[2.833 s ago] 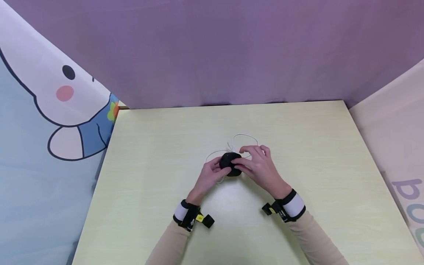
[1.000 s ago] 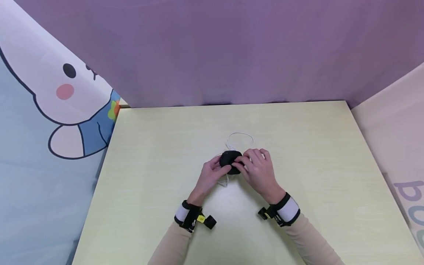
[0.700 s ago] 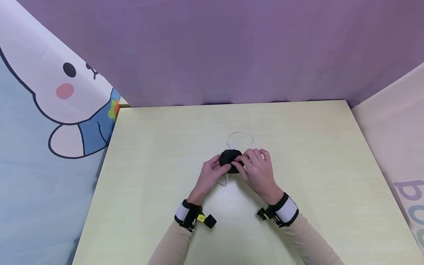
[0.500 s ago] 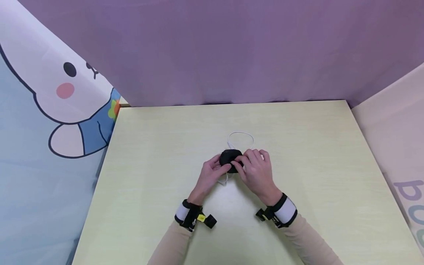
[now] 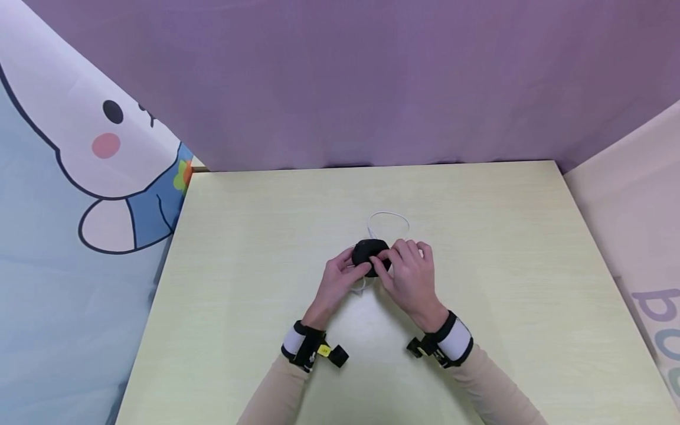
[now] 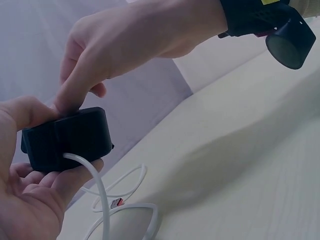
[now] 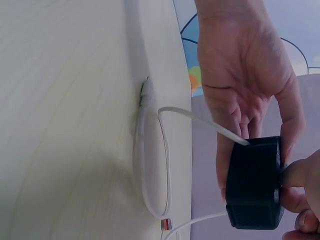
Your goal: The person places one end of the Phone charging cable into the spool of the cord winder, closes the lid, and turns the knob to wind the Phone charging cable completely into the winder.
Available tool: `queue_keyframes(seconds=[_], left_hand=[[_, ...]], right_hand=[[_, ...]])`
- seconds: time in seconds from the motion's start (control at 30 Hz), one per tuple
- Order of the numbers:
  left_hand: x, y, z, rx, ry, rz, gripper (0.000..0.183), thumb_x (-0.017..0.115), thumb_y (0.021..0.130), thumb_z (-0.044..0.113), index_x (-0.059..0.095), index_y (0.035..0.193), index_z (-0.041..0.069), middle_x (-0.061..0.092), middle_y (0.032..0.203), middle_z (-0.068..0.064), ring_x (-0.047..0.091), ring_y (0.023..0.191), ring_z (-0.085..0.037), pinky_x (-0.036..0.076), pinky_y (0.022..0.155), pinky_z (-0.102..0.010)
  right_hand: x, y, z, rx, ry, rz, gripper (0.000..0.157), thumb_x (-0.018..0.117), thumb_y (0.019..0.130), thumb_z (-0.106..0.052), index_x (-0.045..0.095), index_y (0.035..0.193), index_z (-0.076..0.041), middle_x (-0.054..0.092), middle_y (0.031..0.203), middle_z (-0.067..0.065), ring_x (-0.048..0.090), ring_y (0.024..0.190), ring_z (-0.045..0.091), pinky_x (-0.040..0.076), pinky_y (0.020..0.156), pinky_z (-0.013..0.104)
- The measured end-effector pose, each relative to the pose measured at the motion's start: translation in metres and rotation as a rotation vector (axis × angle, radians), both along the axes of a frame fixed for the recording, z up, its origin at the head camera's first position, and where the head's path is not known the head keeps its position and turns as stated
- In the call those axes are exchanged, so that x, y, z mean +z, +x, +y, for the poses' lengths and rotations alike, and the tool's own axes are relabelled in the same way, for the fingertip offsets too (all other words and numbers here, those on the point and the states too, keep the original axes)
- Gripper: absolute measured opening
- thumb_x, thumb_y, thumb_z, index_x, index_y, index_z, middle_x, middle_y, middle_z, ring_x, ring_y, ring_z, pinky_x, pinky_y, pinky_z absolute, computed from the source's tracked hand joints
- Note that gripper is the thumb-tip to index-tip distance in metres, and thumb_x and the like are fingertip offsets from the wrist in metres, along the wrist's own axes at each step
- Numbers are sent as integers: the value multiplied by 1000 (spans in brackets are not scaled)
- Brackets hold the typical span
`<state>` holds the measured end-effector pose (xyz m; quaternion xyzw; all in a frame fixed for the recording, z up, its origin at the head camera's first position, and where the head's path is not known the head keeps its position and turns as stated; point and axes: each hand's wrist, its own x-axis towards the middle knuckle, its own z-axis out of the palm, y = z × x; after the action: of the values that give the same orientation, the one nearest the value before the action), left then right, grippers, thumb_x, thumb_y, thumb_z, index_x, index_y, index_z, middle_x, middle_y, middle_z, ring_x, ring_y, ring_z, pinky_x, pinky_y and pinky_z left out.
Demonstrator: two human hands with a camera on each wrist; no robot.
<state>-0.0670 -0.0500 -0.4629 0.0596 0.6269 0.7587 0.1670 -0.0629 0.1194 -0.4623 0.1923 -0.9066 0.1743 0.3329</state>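
Note:
A small black rounded case [image 5: 365, 250] with a white cable [image 5: 390, 213] is held up over the middle of the table. My left hand [image 5: 333, 284] grips it from the left, fingers beneath and thumb on top. With thumb and index finger, my right hand [image 5: 413, 282] pinches at the upper face, covering the spot it works on. In the left wrist view, the cable leaves the side of the black case [image 6: 75, 137]. From the right wrist, the case [image 7: 254, 185] shows a second stretch of cable at its far end.
Loops of the cable [image 7: 167, 165] hang or lie by the pale table [image 5: 255, 236]. A white plug end [image 7: 146, 92] and a small red-and-dark connector [image 7: 166, 224] show there. A purple cloth [image 5: 340, 88] rises behind, with a printed rabbit cloth [image 5: 64, 265] at the left.
The right hand has drawn in its raised fingers, and its wrist has shifted left and slightly down. The cable loop left of the case has mostly gone from sight; the left hand keeps its grip.

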Motion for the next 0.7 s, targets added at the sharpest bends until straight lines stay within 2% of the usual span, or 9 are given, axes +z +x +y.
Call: queue_keyframes(seconds=[0.7], left_hand=[[-2, -1, 1, -8, -1, 15, 49, 62, 89, 11, 48, 135, 0, 62, 118, -25, 65, 97, -22, 52, 82, -24]], right_hand=[[4, -1, -8, -52, -67, -112, 28, 61, 84, -26, 63, 62, -8, 54, 65, 3, 51, 65, 24, 40, 78, 47]])
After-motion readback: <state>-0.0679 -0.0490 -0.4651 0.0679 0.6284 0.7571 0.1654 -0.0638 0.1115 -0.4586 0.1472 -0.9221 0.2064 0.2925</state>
